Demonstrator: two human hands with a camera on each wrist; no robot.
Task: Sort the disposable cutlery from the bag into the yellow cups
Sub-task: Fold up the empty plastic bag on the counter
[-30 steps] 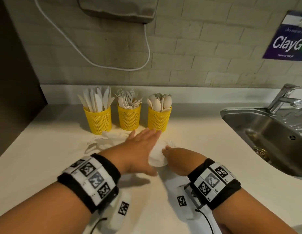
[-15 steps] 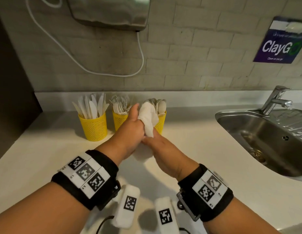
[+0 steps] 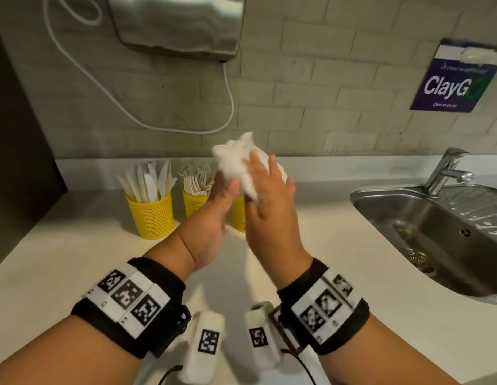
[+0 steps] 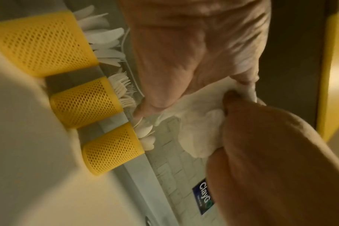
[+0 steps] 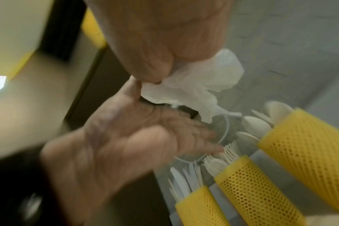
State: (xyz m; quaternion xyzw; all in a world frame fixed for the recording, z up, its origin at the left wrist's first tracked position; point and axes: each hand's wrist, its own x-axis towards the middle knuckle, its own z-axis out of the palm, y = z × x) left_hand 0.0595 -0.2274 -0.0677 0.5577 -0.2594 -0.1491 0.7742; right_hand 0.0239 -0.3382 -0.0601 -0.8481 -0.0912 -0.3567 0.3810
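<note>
Three yellow mesh cups stand in a row at the back of the white counter: one with knives (image 3: 151, 215), one with forks (image 3: 193, 202), one with spoons (image 3: 239, 215), partly hidden behind my hands. A crumpled white plastic bag (image 3: 236, 159) is up in the air in front of them, squeezed between my two hands. My left hand (image 3: 222, 195) presses it from the left with an open palm, thumb up. From the right, my right hand (image 3: 269, 190) lies against it with straight, spread fingers. No cutlery shows in the bag (image 5: 203, 79).
A steel sink (image 3: 436, 232) with a tap (image 3: 444, 170) is set into the counter at the right. A metal hand dryer (image 3: 180, 23) with a white cable hangs on the brick wall above the cups. A dark panel bounds the counter on the left.
The bag went from flat on the counter to held up between both hands, higher now than half a second ago. My right hand moved from under it to its right side.
</note>
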